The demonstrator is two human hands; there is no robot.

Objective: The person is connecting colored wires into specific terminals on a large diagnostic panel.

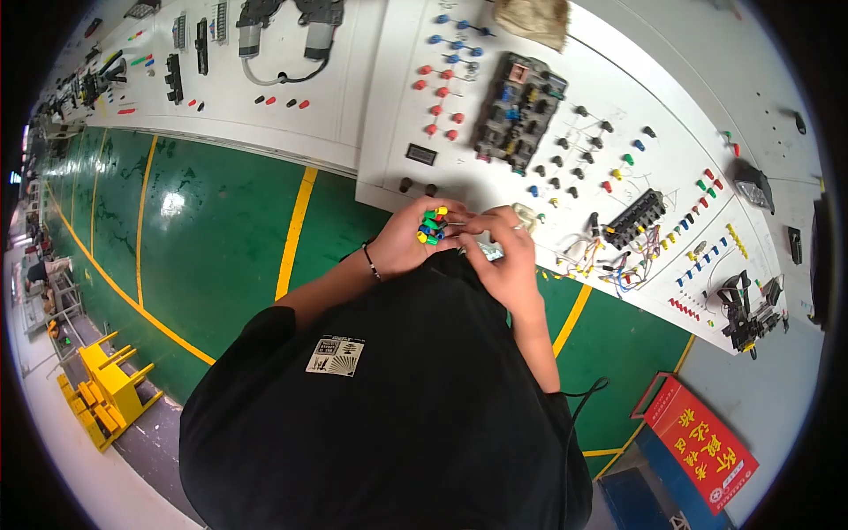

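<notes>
My left hand [402, 243] is cupped palm up in front of my chest. In it lies a bunch of small coloured plugs [432, 231] in yellow, green, blue and red. My right hand [512, 269] reaches over to the bunch with thumb and fingers drawn together. A thin piece seems to be between its fingertips, too small to make out. Both hands are just below the lower edge of a white panel [495, 185] studded with coloured terminals. A black fuse box [519, 113] is mounted on this panel.
Right of the fuse box, a black connector block [636, 219] trails loose wires [623, 265]. A second white panel [327, 110] with motors stands to the left. Yellow stools [115, 389] are at lower left, a red sign [702, 442] at lower right. The floor [216, 238] is green with yellow lines.
</notes>
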